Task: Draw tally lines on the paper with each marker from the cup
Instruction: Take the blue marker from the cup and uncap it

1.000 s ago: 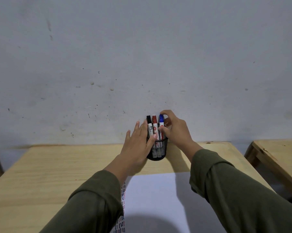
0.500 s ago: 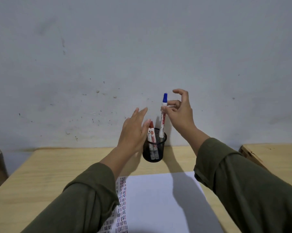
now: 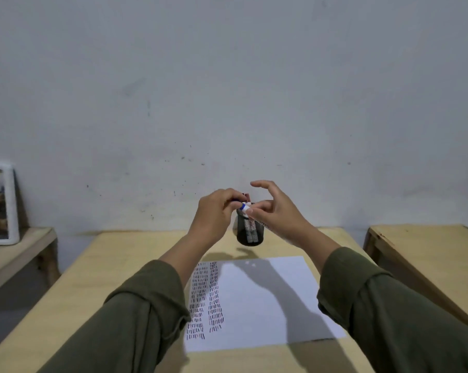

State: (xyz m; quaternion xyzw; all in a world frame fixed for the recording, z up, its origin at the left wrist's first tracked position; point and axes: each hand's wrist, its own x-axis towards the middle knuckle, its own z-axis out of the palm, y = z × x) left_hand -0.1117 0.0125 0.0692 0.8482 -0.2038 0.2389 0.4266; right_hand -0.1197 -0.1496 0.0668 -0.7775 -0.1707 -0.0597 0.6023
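Both hands are raised above the table in front of the black mesh cup (image 3: 249, 235), which stands near the wall with two markers left in it. Between the hands lies the blue marker (image 3: 245, 207). My left hand (image 3: 216, 211) pinches its blue cap end. My right hand (image 3: 274, 211) holds the white barrel, with the index finger lifted. The white paper (image 3: 259, 300) lies below on the wooden table (image 3: 114, 278); two columns of tally lines, one dark and one reddish, run down its left side.
A second wooden table (image 3: 426, 254) stands at the right, across a narrow gap. At the left is a lower wooden surface (image 3: 14, 254) with a white-framed object (image 3: 4, 205) leaning on the wall. A plain grey wall rises behind.
My right hand has lifted the blue marker out of the cup and brought it level in front of the cup. My left hand left the cup and closed on the marker's cap.
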